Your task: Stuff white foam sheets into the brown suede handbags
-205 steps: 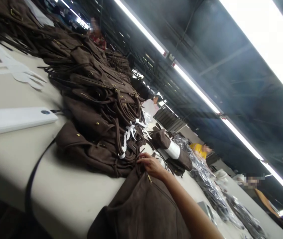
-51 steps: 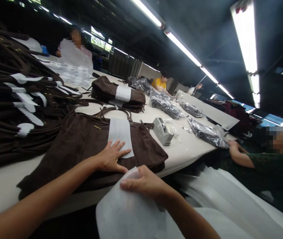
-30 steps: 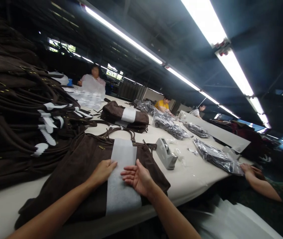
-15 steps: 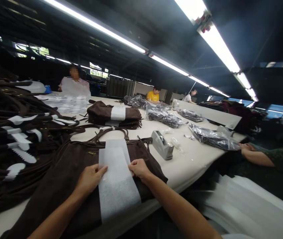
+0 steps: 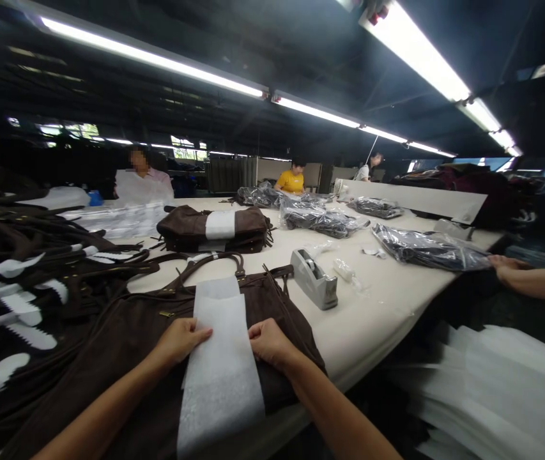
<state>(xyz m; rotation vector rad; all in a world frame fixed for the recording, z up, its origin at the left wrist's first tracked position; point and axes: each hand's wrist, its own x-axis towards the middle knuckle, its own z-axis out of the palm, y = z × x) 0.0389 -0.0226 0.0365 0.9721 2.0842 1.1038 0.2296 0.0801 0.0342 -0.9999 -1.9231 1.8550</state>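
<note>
A dark brown bag [image 5: 123,358] lies flat before me, its looped handles pointing away. Across it runs a folded strip of white tissue-like paper [image 5: 222,390], whose near end hangs over the bag's front edge. My left hand [image 5: 179,342] pinches the strip's left edge, thumb on top. At the right edge, my right hand [image 5: 273,345] is closed with its fingertips on the paper. Just beyond the bag's right corner stands a grey tape dispenser [image 5: 314,281].
On the left is a heap of brown bags [image 5: 75,275] with white-wrapped handles. A folded brown bag [image 5: 186,227] with a white band sits further back. Plastic-wrapped bags [image 5: 425,249] lie to the right, where a co-worker's hand [image 5: 512,265] touches one. White sheets [image 5: 506,377] are at lower right.
My view has shifted slightly. The paper's two layers are more nearly lined up at the far end, and the strip's near end has swung left. Both hands stay at its edges.
</note>
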